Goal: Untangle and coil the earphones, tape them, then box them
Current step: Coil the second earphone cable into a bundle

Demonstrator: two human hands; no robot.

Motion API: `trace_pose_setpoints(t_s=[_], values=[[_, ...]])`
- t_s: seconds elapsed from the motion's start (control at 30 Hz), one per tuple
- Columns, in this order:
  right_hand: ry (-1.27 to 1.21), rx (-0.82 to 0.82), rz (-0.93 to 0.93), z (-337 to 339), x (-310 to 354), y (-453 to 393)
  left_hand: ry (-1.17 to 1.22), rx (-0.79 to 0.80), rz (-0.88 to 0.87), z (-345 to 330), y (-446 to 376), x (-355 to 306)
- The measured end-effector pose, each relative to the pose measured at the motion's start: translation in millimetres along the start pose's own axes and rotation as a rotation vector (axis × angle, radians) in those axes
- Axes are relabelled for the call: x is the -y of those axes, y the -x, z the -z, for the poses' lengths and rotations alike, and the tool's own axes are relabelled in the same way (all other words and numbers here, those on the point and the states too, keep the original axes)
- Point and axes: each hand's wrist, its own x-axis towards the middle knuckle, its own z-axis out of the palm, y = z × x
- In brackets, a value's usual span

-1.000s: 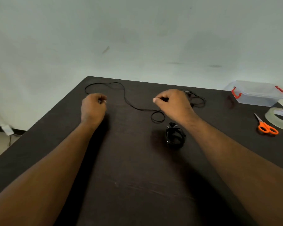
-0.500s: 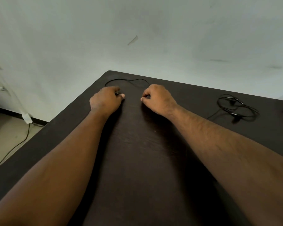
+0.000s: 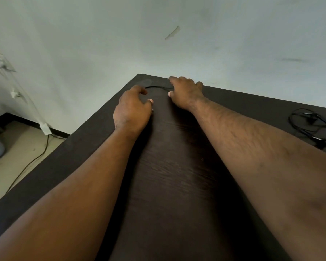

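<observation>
We look down on a dark wooden table (image 3: 173,166) whose far left corner meets a pale wall (image 3: 158,44). Both of our bare forearms stretch across the tabletop toward that corner.

To the left of the table lies a light floor (image 3: 17,162) with a thin dark cable (image 3: 32,161) trailing over it from a small white plug (image 3: 45,129) near the wall.

Our left hand (image 3: 133,110) sits palm down near the left edge of the table. Its fingers are loosely curled, the thumb tip pointing toward the other hand, and a small glint of metal shows just under the thumb side. We cannot tell whether the fingers actually pinch the cord beneath them or only rest on it.

Our right hand (image 3: 184,92) lies just beyond and to the right of the left one, close to the far edge. Its fingers are bent downward onto the table, the thumb tucked in toward the left hand. Whether they grip the cord is hidden by the hand itself, so we cannot tell.

Between the two hands a short stretch of thin black earphone cord (image 3: 158,87) arcs across the tabletop, running from the left hand's fingertips to the right hand's fingers.

Well apart, at the right edge of the view, a second set of black earphones (image 3: 312,127) lies in a loose tangle on the table, untouched by either hand.
</observation>
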Motion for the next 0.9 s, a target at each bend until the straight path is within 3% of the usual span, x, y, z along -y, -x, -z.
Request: trace_pose_setpoints(t_s=[0.13, 0.3, 0.43, 0.57, 0.77, 0.9], values=[[-0.190, -0.066, 0.089, 3.2, -2.0, 10.5, 0.017, -0.032, -0.056, -1.5, -0.6, 1.1], [-0.389, -0.192, 0.202, 60.7, -15.8, 73.5, -0.027, 0.035, -0.296, 0.9, 17.4, -24.2], [-0.357, -0.226, 0.215, 121.7, -44.6, 144.6, 0.399, 0.390, -0.413, 10.5, 57.5, -63.8], [-0.271, -0.257, 0.127, 168.4, -88.3, 223.9, 0.506, 0.579, -0.497, 32.2, 101.2, -92.3], [-0.325, -0.390, -0.080, 204.2, -142.1, 326.2, 0.469, 0.562, -0.479, 76.9, 126.6, -101.4], [-0.392, -0.473, -0.163, 204.1, -157.8, 367.1, 0.281, 0.495, -0.504, 91.1, 130.9, -95.6]])
